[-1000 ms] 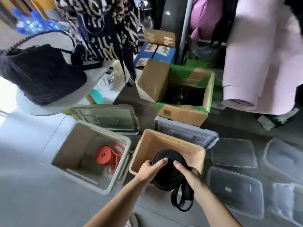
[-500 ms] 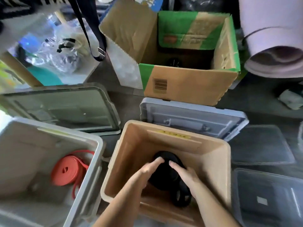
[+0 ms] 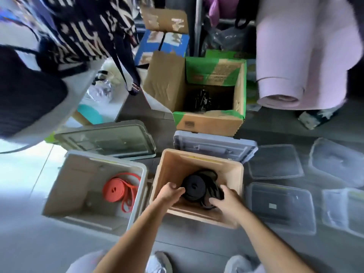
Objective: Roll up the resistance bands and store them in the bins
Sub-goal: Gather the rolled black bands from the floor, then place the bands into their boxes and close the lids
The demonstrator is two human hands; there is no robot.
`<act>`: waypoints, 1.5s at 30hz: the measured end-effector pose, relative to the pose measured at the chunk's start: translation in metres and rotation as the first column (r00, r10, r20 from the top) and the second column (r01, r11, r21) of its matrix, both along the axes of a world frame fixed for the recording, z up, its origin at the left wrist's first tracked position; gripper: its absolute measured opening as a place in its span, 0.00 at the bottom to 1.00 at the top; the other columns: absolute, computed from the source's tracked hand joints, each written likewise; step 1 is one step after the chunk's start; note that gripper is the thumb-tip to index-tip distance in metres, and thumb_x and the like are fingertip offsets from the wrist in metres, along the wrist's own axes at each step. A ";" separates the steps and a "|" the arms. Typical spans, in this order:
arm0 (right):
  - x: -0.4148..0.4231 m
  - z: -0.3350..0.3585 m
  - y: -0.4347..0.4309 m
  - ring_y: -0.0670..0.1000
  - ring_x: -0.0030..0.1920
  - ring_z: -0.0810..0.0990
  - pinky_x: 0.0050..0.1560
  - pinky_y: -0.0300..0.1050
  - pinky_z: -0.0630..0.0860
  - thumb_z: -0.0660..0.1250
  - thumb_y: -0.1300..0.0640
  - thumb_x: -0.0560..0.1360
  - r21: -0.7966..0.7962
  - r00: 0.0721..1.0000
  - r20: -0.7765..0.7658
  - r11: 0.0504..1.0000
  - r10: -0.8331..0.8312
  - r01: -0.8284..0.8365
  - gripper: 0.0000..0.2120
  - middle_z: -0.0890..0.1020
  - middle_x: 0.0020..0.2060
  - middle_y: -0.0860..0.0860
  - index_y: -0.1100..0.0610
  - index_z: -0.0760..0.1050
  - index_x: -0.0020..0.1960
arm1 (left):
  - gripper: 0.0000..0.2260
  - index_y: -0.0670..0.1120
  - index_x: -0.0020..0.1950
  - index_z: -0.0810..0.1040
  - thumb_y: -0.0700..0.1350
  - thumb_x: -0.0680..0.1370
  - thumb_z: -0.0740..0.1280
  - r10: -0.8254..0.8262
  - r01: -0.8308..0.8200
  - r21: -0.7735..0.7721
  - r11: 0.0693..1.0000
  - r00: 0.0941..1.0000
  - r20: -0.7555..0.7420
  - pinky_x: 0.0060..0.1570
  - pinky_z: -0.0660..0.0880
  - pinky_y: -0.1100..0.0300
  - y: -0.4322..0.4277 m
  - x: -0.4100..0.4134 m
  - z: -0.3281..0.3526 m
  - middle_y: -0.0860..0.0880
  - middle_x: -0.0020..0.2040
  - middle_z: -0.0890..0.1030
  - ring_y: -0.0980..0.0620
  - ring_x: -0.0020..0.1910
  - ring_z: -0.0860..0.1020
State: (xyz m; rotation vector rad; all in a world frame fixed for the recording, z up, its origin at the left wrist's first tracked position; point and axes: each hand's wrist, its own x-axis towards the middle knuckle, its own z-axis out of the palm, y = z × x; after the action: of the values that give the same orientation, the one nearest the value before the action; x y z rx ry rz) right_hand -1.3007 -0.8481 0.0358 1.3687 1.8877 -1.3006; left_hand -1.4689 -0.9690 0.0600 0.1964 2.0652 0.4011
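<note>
- The black band, rolled with loose loops trailing, lies inside the tan bin, between the two grips.
- The left grip holds the roll's left edge with curled fingers.
- The right grip curls round the loose loops.
- Left of the left grip, an orange band lies coiled in the grey bin.
- Beyond both grips lies a grey lid.

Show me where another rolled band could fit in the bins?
The grey bin has bare floor left of the orange resistance band, up to its left wall. The tan bin is crowded: the black resistance band, left hand and right hand fill its middle.
</note>
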 end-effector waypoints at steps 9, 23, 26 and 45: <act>0.099 0.300 -0.035 0.56 0.57 0.77 0.56 0.47 0.71 0.69 0.47 0.73 0.014 0.946 0.013 0.946 -0.324 0.323 0.28 0.80 0.55 0.55 0.57 0.67 0.69 | 0.12 0.44 0.59 0.74 0.46 0.78 0.65 0.109 -0.118 0.099 0.988 0.990 0.089 0.36 0.75 0.60 -0.041 0.035 0.308 0.43 0.48 0.79 0.47 0.41 0.80; 0.347 0.488 -0.164 0.52 0.48 0.82 0.56 0.47 0.75 0.71 0.57 0.73 0.016 0.580 -0.269 0.598 -0.769 0.801 0.18 0.82 0.53 0.58 0.58 0.74 0.62 | 0.06 0.47 0.44 0.75 0.41 0.80 0.61 -0.554 0.503 0.275 0.819 0.819 0.153 0.35 0.71 0.60 0.005 0.269 0.510 0.49 0.37 0.76 0.51 0.36 0.75; 0.430 0.503 -0.167 0.45 0.45 0.81 0.50 0.36 0.72 0.71 0.53 0.73 0.069 0.559 -0.304 0.567 -0.772 0.821 0.17 0.82 0.48 0.50 0.52 0.75 0.60 | 0.13 0.43 0.39 0.70 0.36 0.81 0.52 -0.464 0.371 0.310 0.875 0.824 0.325 0.32 0.58 0.60 0.028 0.335 0.518 0.45 0.36 0.70 0.50 0.33 0.67; 0.851 0.557 0.041 0.38 0.43 0.80 0.44 0.34 0.74 0.70 0.54 0.73 0.180 0.118 -0.608 0.007 -0.785 0.984 0.13 0.81 0.45 0.42 0.42 0.73 0.55 | 0.05 0.49 0.52 0.77 0.42 0.76 0.67 -0.881 0.854 0.374 0.362 0.444 -0.163 0.46 0.73 0.65 0.264 0.756 0.499 0.49 0.46 0.80 0.49 0.46 0.79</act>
State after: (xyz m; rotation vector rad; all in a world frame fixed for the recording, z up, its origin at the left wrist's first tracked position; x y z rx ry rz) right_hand -0.4493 -0.8071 0.5928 3.3554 1.4399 -1.5741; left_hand -0.7125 -0.7050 0.5586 1.4740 1.4706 0.1338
